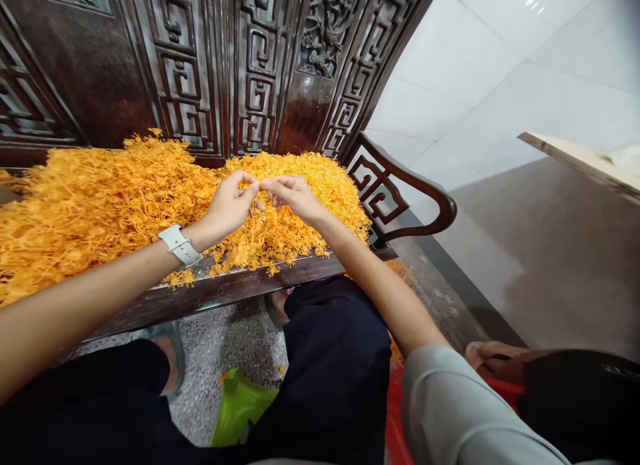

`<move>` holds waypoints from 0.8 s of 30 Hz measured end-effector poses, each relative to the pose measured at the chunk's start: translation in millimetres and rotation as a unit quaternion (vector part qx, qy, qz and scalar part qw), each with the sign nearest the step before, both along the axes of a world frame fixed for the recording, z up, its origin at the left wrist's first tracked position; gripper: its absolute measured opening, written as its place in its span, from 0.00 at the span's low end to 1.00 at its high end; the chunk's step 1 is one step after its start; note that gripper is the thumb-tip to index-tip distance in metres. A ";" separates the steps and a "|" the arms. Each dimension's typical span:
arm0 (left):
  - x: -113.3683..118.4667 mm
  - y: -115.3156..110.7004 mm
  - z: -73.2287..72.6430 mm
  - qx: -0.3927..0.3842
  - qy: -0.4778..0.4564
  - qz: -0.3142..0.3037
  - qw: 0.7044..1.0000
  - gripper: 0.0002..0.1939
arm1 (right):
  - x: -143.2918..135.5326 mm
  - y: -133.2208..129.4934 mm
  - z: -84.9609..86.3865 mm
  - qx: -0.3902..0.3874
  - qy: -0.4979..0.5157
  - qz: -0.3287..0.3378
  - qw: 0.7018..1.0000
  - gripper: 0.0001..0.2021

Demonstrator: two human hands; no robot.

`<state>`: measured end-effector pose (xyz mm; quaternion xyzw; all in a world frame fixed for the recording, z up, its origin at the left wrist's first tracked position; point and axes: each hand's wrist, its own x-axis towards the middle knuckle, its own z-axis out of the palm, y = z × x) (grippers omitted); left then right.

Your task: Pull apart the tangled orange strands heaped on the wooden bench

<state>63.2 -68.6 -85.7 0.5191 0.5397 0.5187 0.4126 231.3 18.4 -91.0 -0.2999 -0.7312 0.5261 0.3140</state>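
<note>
My left hand, with a pale watch strap on its wrist, is closed in a pinch. Its fingertips almost meet those of my right hand, whose thumb and forefinger are also pressed together. Whatever lies between the fingertips is too small to make out. Both hands are just above a large heap of orange plastic flower sprigs, with thin stems and frilly heads. Yellower sprigs form the heap's right part, behind and beside my right hand. Some sprigs under my fingers blend with the pile.
The heap covers a dark carved wooden bench with a fretwork back and curved armrest. Below stands a green plastic object. A red plastic object and another person's foot are at lower right. A board edge juts in at right.
</note>
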 end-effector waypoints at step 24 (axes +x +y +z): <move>-7.2 13.1 -13.6 0.000 0.004 0.005 1.000 0.04 | 10.9 -11.1 9.4 0.155 -0.114 0.038 0.981 0.26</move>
